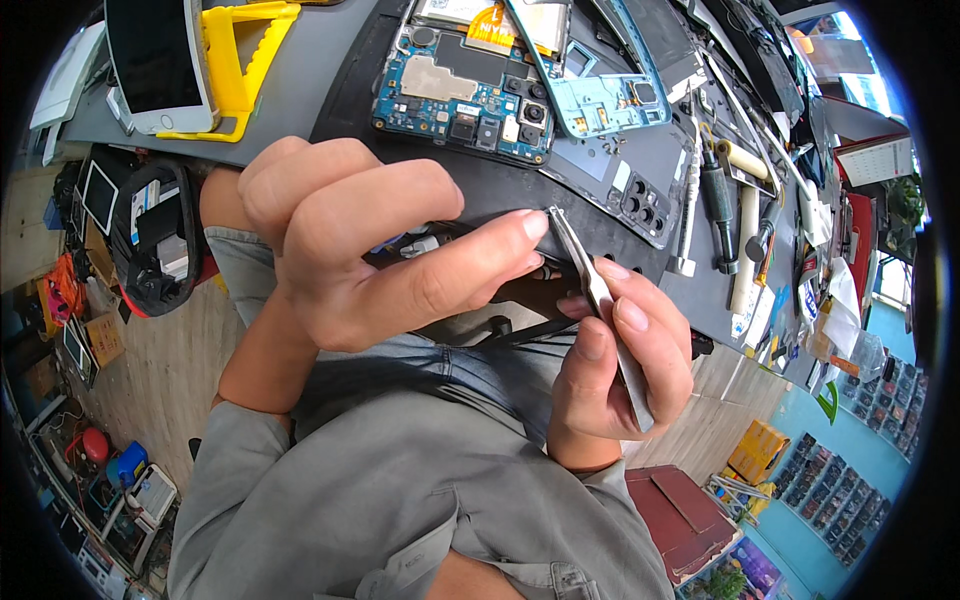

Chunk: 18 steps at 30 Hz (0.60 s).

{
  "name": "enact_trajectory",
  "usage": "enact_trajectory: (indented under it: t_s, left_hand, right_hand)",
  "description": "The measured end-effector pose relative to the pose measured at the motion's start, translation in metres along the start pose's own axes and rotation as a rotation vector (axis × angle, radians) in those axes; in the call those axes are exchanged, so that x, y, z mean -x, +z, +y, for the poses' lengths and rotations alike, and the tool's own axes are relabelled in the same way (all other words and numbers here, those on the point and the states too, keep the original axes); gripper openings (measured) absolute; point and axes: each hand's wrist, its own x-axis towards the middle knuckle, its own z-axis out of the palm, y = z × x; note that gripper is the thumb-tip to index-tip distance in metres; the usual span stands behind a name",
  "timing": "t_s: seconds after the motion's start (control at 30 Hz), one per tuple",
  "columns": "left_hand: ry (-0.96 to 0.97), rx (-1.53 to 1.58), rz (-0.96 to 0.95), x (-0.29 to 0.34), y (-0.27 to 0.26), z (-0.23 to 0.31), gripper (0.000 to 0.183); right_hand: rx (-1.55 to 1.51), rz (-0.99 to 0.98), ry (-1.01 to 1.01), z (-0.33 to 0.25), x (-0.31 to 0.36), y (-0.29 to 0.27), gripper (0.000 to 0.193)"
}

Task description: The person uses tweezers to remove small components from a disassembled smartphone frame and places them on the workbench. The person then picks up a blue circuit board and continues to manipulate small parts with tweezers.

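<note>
My right hand (625, 365) grips a pair of metal tweezers (600, 300), tilted with the tips pointing up and to the left. Something tiny seems to sit at the tweezer tips, too small to name. Close beside those tips is my left hand (370, 250), two fingertips pressed together and the other fingers curled; what they hold, if anything, is hidden. Just beyond the hands lies an opened smartphone (440, 85), its blue circuit board, cameras and orange flex cable exposed. To its right rests a light blue phone frame (610, 105), near a dark back cover with camera rings (640, 205).
A white phone (160, 65) leans on a yellow stand (245, 75) at the far left. Screwdrivers (718, 205) and other long tools crowd the right of the bench. A black bin (160, 240) stands left of my lap; a maroon case (680, 520) is at lower right.
</note>
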Motion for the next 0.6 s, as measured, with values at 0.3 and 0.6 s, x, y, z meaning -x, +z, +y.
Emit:
enact_trajectory:
  t_s: [0.3, 0.6]
  left_hand:
    - [0.006, 0.003, 0.004, -0.001, 0.0, -0.001, 0.03]
    - [0.018, -0.003, 0.021, -0.001, 0.002, -0.002, 0.03]
  right_hand:
    - [0.055, 0.039, -0.083, 0.006, 0.002, 0.006, 0.043]
    - [0.073, 0.089, -0.13, 0.009, 0.0, 0.014, 0.038]
